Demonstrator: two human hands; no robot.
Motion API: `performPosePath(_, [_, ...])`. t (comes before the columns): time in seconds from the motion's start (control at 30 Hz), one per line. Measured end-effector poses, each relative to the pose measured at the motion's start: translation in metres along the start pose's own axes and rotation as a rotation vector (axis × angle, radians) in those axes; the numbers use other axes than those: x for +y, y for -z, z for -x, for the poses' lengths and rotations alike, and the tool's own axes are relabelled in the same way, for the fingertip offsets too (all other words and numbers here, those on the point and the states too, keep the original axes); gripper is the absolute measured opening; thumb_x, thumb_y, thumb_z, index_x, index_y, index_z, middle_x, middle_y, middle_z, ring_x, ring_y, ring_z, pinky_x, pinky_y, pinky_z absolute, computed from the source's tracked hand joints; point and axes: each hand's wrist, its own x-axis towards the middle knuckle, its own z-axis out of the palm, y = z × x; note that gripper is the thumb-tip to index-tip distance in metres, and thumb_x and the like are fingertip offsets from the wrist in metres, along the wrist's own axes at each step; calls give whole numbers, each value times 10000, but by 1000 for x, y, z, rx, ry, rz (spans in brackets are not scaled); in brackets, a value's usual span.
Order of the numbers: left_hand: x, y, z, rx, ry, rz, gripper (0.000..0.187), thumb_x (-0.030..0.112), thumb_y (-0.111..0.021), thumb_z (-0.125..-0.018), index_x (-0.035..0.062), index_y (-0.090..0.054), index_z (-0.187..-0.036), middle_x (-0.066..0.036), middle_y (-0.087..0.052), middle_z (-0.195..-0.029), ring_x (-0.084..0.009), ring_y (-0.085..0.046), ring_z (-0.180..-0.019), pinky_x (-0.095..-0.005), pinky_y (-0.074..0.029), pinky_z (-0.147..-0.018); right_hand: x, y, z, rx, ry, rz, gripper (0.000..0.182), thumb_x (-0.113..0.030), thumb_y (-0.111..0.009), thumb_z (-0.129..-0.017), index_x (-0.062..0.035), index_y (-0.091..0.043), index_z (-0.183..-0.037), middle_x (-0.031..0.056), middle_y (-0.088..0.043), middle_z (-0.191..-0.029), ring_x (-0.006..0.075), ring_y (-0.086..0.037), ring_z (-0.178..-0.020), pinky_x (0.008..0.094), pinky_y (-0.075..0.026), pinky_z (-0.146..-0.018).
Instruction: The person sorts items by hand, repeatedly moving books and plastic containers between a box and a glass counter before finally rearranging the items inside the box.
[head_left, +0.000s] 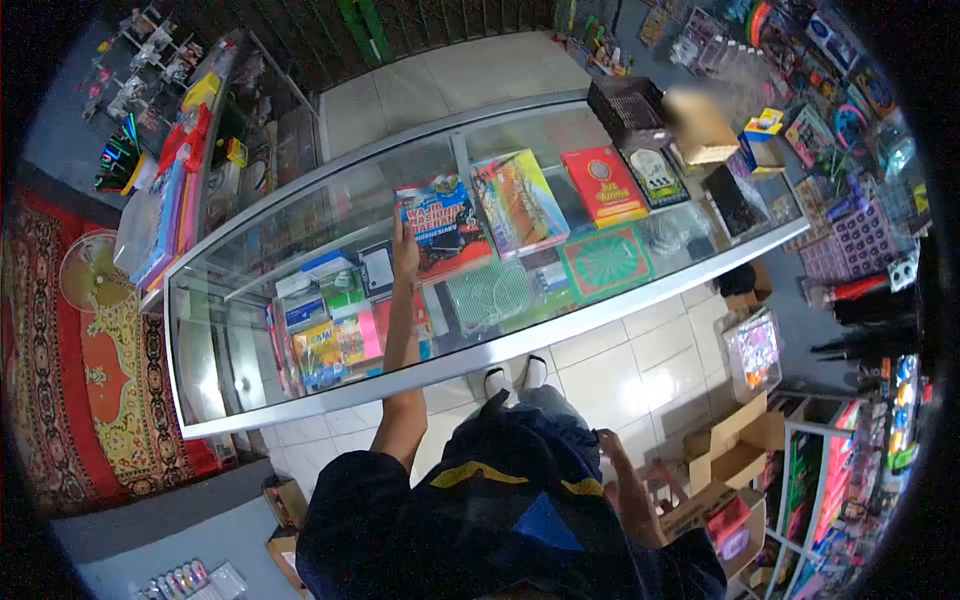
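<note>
My left hand [405,255] reaches over the glass display counter [330,395] and grips the left edge of a red and blue book [450,235] lying on the glass. Beside that book, to its right, is a colourful rainbow-patterned book [520,205]. Further right lies a red book with a yellow emblem [605,185]. Down by my right hip, my right hand [610,445] hangs with its fingers curled at the dark clothing; what they hold, if anything, is hidden.
A dark woven basket [625,110] and a cardboard box [700,130] stand on the counter's right end. Green and white goods show through the glass. Open cartons [735,445] and a stocked shelf [815,430] are at right. A patterned red carpet [95,380] hangs at left.
</note>
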Motion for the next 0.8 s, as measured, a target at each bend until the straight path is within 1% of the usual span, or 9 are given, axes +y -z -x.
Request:
performPosePath(0.1, [7,-1,0,-9,69,86,533,334,-422,-886,6,-299,-1288,-154,-357,-1293,-253,-323,-1201,-325,-238,-987,-42,-41,42,221,45,247,257,-306,-589,-786,-74,-620,-892,54,-581,-686,131,-508,-544,285,-427,-450])
performPosePath(0.27, [23,14,11,29,181,243,508,316,-384,-911,1,-286,-1297,-144,-334,-1321,-226,-320,-1216,-304,-233,-994,-34,-59,59,240,16,285,276,-317,-596,-787,-69,-618,-905,45,-586,-674,120,-502,-521,269,-407,-442])
performPosePath(0.3, [8,15,11,143,42,158,518,321,-393,-908,-15,-292,-1289,-141,-342,-1315,-224,-324,-1212,-308,-234,-995,-21,-58,59,229,29,272,280,-319,-596,-788,-65,-618,-904,41,-586,-669,118,-501,-517,269,-404,-444])
performPosePath(0.43, [26,35,70,97,-155,146,523,341,-404,-900,-25,-325,-1266,-146,-375,-1286,-236,-347,-1194,-319,-251,-989,58,-41,42,173,205,270,293,-324,-596,-786,-58,-602,-911,31,-582,-653,103,-508,-528,259,-397,-460])
performPosePath(0.53, [12,59,113,76,-192,-51,488,337,-440,-883,-17,-406,-1217,-154,-448,-1214,-238,-392,-1155,-320,-284,-966,24,-57,78,263,-47,272,309,-344,-586,-782,-64,-596,-913,35,-586,-660,113,-524,-552,252,-408,-481])
performPosePath(0.6, [-30,81,141,52,-245,23,414,305,-481,-864,-18,-490,-1124,-141,-501,-1129,-230,-447,-1075,-312,-324,-926,14,-60,98,270,-103,217,319,-344,-569,-789,-64,-580,-942,51,-605,-702,127,-548,-585,261,-424,-501])
performPosePath(0.67, [-8,100,175,84,32,-79,335,257,-478,-865,-32,-525,-1029,-133,-544,-1011,-212,-493,-949,-302,-368,-856,15,-55,102,231,-140,149,332,-336,-560,-795,-62,-556,-984,63,-613,-738,133,-563,-609,263,-435,-504])
performPosePath(0.73, [45,99,205,101,-61,-159,256,202,-472,-868,-30,-532,-958,-112,-571,-857,-197,-519,-793,-295,-411,-754,28,-48,99,201,-152,105,348,-317,-535,-813,-66,-509,-1053,78,-620,-785,149,-585,-656,283,-460,-536])
performPosePath(0.8, [34,104,231,28,-97,-181,215,175,-482,-864,-25,-536,-921,-86,-546,-754,-168,-491,-681,-281,-393,-645,41,-42,94,207,-126,57,338,-312,-526,-820,-70,-507,-1054,81,-621,-784,157,-587,-664,307,-469,-570])
